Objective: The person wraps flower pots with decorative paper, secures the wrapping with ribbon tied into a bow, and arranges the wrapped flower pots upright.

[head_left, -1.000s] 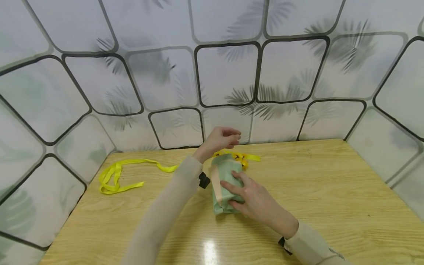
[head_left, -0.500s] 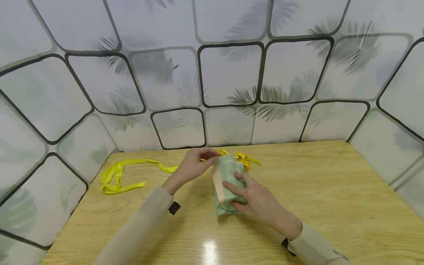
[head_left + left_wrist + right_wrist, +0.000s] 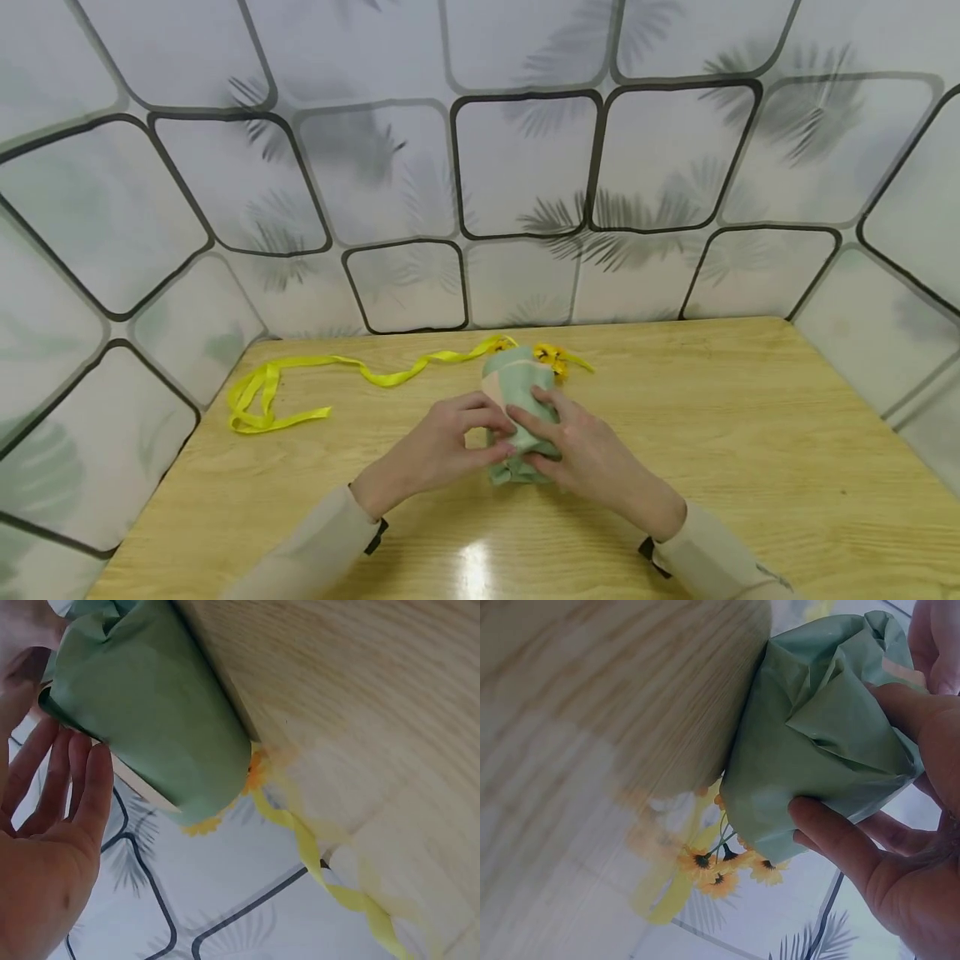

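A bundle in green wrapping paper (image 3: pixel 517 383) lies on the table with a pale pink strip along its fold. Orange-yellow flowers (image 3: pixel 551 358) show beyond its far end, on green stems in the right wrist view (image 3: pixel 720 862). My left hand (image 3: pixel 457 442) pinches the paper's left edge, thumb low and fingers curved above. In the left wrist view, the left hand's fingers (image 3: pixel 97 784) lie behind that paper edge. My right hand (image 3: pixel 581 446) grips the bundle from the right, fingers spread over its top. Right thumb and fingers (image 3: pixel 840 840) span the crumpled paper in the right wrist view.
A long yellow ribbon (image 3: pixel 390 379) runs from a loose loop at the table's left to behind the bundle. Another ribbon end (image 3: pixel 577 362) sticks out right of the flowers. A patterned backdrop (image 3: pixel 525 167) stands along the table's (image 3: pixel 750 433) back edge.
My left hand has come back from above the bundle's far end, past its top left corner, to the paper's left edge near the middle. The right hand keeps its place on the bundle.
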A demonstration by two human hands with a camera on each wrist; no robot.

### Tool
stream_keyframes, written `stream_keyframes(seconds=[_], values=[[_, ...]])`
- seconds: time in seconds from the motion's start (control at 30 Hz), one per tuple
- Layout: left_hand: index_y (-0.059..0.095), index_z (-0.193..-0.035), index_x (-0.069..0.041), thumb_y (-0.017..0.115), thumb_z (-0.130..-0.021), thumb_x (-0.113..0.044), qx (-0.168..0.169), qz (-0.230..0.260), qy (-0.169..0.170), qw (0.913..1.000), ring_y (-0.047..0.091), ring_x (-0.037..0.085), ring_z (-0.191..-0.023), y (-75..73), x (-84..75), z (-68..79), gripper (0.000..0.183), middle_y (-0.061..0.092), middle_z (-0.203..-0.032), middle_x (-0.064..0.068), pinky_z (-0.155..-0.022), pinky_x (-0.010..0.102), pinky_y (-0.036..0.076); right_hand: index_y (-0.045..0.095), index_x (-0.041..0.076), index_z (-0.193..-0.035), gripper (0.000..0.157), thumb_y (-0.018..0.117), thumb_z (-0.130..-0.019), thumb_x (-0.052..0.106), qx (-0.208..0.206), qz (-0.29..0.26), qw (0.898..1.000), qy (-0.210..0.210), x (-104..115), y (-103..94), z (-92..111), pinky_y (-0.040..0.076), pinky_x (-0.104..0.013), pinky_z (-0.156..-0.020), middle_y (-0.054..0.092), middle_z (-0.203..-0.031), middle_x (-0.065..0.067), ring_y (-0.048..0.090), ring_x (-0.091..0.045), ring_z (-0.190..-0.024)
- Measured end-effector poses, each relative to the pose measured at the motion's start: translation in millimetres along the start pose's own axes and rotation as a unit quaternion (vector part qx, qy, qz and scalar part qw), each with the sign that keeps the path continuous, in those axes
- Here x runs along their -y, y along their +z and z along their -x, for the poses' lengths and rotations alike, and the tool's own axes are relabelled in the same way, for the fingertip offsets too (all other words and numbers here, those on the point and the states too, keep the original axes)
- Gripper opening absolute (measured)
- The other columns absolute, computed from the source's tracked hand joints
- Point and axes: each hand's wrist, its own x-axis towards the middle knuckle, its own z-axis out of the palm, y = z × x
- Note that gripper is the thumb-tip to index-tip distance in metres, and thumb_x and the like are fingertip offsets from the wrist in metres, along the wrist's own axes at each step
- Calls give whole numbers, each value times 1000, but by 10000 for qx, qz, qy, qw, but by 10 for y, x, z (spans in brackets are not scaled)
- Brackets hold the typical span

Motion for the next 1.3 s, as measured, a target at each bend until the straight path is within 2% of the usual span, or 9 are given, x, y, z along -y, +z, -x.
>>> stream_keyframes(seconds=[0.2,0.37,0.5,0.63,0.8,0.9,1.07,1.17,1.3], values=[[72,-95,-12,85,-86,-17,-161,-1112,388,9929,63,10,-84,55,-43,-2,17,65,-99,-1,-73,18,55,64,14,-141,68,90,-79,26,59,-104,9999,-25,1,-21,-11,63,-44,-83,58,-137,-30,67,-41,-116],[67,-91,-11,85,-85,-14,-138,-1652,405,9853,64,9,-90,84,-115,-60,19,65,-106,0,-80,14,54,54,18,-150,71,84,-87,26,587,-747,9955,7,-64,-132,-20,62,-42,-84,54,-142,-28,68,-38,-116],[67,-91,-11,83,-86,-13,-57,-1950,324,9803,64,9,-94,89,-160,-78,18,66,-111,1,-81,15,55,51,12,-151,66,79,-91,19,968,-1986,9751,211,-224,-249,-2,62,-43,-87,51,-149,-25,62,-40,-126],[66,-91,-13,81,-87,-13,76,-2153,157,9764,65,11,-96,83,-189,-86,15,69,-122,2,-79,16,55,58,7,-145,55,76,-93,12,737,-2895,9525,583,-429,-317,10,63,-41,-85,57,-146,-20,60,-42,-128],[66,-92,-15,77,-89,-17,283,-2311,10,9725,67,14,-98,65,-212,-103,12,71,-128,3,-76,17,54,71,4,-127,32,71,-95,6,-224,-2300,9657,1183,-695,-264,-18,63,-28,-71,73,-122,-17,75,-34,-101],[65,-89,-16,79,-88,-26,317,-2407,7,9701,66,16,-101,55,-217,-129,17,72,-127,3,-77,18,55,74,1,-120,26,71,-95,4,-506,-1675,9716,1591,-864,-189,-59,63,-33,-69,74,-114,-18,76,-31,-91],[62,-79,-16,81,-88,-42,308,-2462,1,9687,65,18,-107,67,-226,-176,33,74,-121,3,-85,23,56,70,-4,-124,32,69,-96,10,-117,-1279,9653,2275,-1136,-37,-178,62,-45,-70,72,-116,-27,75,-35,-86],[59,-76,-17,80,-89,-39,396,-2511,-83,9671,65,18,-107,88,-241,-211,33,72,-120,2,-86,23,56,66,-5,-130,40,68,-96,14,237,-1265,9574,2584,-1279,85,-284,61,-45,-69,69,-120,-32,74,-36,-81],[55,-76,-17,80,-90,-37,516,-2674,-169,9621,65,19,-107,100,-268,-243,35,70,-129,2,-83,23,55,66,-6,-130,40,66,-94,11,577,-1167,9529,2739,-1412,212,-399,60,-51,-78,69,-119,-31,72,-40,-91]])
